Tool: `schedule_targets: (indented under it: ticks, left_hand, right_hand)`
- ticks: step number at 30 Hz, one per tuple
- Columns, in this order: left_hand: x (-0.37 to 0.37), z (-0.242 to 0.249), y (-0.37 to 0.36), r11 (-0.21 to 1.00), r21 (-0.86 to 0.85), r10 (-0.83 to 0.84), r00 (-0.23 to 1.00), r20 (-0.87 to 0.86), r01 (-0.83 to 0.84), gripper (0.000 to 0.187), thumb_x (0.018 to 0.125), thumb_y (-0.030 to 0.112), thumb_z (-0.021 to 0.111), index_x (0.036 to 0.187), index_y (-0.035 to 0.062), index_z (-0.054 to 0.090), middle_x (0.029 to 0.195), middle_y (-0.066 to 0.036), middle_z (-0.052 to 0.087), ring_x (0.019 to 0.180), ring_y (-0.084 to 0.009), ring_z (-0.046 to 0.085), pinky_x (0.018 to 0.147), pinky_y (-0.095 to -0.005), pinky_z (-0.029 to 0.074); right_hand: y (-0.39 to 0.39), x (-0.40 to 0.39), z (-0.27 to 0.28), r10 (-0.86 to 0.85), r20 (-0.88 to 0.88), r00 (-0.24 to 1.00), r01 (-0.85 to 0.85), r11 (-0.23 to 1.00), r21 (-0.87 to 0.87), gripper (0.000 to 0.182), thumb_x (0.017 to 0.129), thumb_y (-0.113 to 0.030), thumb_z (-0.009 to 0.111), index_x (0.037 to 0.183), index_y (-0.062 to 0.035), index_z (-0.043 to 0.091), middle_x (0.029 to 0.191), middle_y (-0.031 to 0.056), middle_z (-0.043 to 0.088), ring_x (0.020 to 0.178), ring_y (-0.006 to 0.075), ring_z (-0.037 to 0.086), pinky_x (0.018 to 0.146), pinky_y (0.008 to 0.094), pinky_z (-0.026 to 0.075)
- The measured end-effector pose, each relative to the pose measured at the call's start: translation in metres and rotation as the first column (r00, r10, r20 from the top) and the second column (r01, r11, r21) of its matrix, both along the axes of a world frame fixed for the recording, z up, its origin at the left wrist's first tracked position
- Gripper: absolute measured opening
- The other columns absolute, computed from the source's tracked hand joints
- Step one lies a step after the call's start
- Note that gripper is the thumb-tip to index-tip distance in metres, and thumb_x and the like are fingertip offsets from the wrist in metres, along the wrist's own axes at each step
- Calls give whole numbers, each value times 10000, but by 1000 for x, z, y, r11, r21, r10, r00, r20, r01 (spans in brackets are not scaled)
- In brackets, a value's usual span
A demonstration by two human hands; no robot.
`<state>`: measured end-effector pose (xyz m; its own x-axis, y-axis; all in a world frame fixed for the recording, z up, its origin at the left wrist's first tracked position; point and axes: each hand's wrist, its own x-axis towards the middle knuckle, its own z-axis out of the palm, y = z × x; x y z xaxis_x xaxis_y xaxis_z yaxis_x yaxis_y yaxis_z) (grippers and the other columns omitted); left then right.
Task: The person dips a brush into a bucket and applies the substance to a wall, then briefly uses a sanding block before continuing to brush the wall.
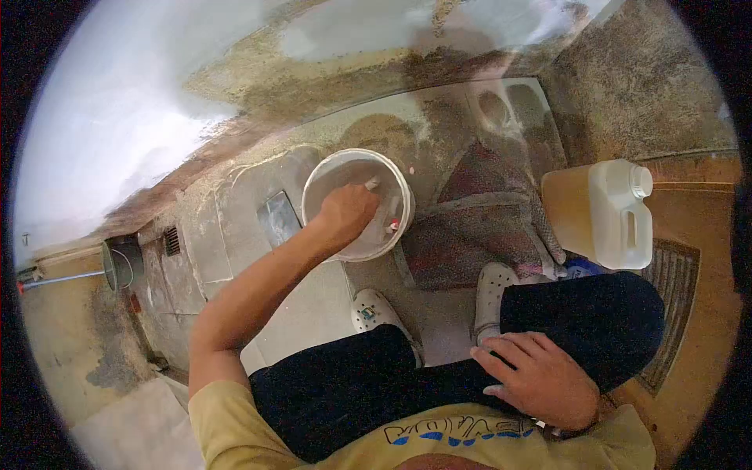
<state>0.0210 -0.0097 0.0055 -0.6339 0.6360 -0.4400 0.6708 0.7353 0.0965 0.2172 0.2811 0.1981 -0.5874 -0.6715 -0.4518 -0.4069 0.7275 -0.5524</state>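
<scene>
My left hand (pixel 349 213) reaches over a white plastic bucket (pixel 409 205), its fingers closed. A short pale end (pixel 372 183) pokes out beyond those fingers; the rest of it is hidden by the hand. Inside the bucket, near the right wall, a small red-and-white piece (pixel 393 226) shows. What fills the bucket looks greyish and is hard to make out. My right hand (pixel 540 380) lies with fingers stretched over my dark trouser leg and holds nothing.
A translucent jug (pixel 619 215) of yellowish liquid stands at the right, beside a patterned mat (pixel 478 235). Left of the bucket lies a flat shiny rectangle (pixel 279 219). A dark bucket (pixel 121 262) and a floor drain (pixel 171 241) are far left. My white clogs (pixel 493 294) flank the near floor.
</scene>
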Motion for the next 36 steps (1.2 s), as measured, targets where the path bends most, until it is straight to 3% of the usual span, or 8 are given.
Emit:
schedule_targets:
  ticks: [4, 10, 13, 16, 22, 25, 28, 36]
  left_hand:
    - [-3, -17, 0, 995, -64, 83, 996, 37, -80, 182, 846, 120, 527, 823, 3, 664, 805, -222, 664, 761, -365, 680, 656, -457, 562]
    - [-4, -11, -7, 999, 31, -38, 999, -12, 38, 197, 852, 134, 530, 836, 50, 708, 835, -202, 680, 804, -353, 690, 670, -446, 566]
    - [-12, 4, -5, 997, -53, 55, 997, 51, -52, 175, 831, 117, 553, 878, 34, 699, 856, -194, 683, 829, -352, 686, 685, -451, 562]
    - [-24, 26, -14, 968, -243, -32, 992, 121, 60, 190, 809, 135, 588, 922, 14, 682, 878, -194, 682, 874, -362, 676, 725, -450, 556]
    - [-52, 78, -63, 993, -91, 97, 966, 242, -77, 226, 805, 177, 612, 927, -8, 660, 913, -205, 676, 896, -386, 651, 774, -441, 530]
    - [-64, 103, -84, 973, -27, 215, 861, 461, -229, 206, 860, 183, 579, 873, -15, 633, 849, -156, 670, 806, -303, 646, 747, -382, 511]
    - [-60, 106, -104, 890, 27, 276, 586, 762, -454, 197, 969, 161, 476, 920, 5, 587, 775, -36, 567, 751, -124, 536, 714, -287, 446]
    - [-46, 84, -125, 868, 147, 218, 632, 744, -474, 203, 969, 102, 480, 1115, 0, 577, 839, -51, 592, 801, -142, 536, 789, -282, 450]
  right_hand:
    - [0, -1, 1, 0, -10, 1000, 0, 1000, -10, 547, 852, -353, 618, 1295, -57, 497, 1219, 136, 551, 1145, 299, 521, 973, 422, 420]
    - [2, -2, 1, -8, 12, 1000, 8, 1000, -13, 545, 858, -344, 613, 1303, -54, 490, 1223, 136, 546, 1148, 298, 519, 979, 420, 415]
    - [4, 1, 0, -11, 19, 1000, 11, 1000, -22, 548, 856, -334, 614, 1309, -55, 484, 1227, 134, 543, 1149, 296, 519, 982, 420, 413]
    - [5, 0, 0, -8, 17, 1000, 8, 1000, -21, 552, 855, -332, 612, 1314, -55, 480, 1227, 132, 542, 1151, 296, 518, 984, 419, 412]
    - [8, -2, -1, -10, 35, 999, 11, 999, -43, 543, 859, -327, 602, 1313, -56, 479, 1225, 127, 543, 1153, 291, 517, 987, 419, 411]
    - [8, -2, -1, 0, 19, 1000, 2, 998, -64, 537, 861, -322, 600, 1311, -54, 480, 1225, 128, 543, 1154, 288, 517, 985, 416, 412]
    - [6, -1, 0, -33, 27, 999, 35, 996, -79, 568, 792, -293, 695, 1281, -67, 515, 1230, 115, 543, 1144, 275, 525, 969, 414, 428]
    - [6, 4, 1, -19, 44, 999, 23, 996, -87, 561, 802, -294, 682, 1284, -69, 505, 1248, 123, 536, 1147, 284, 524, 976, 431, 421]
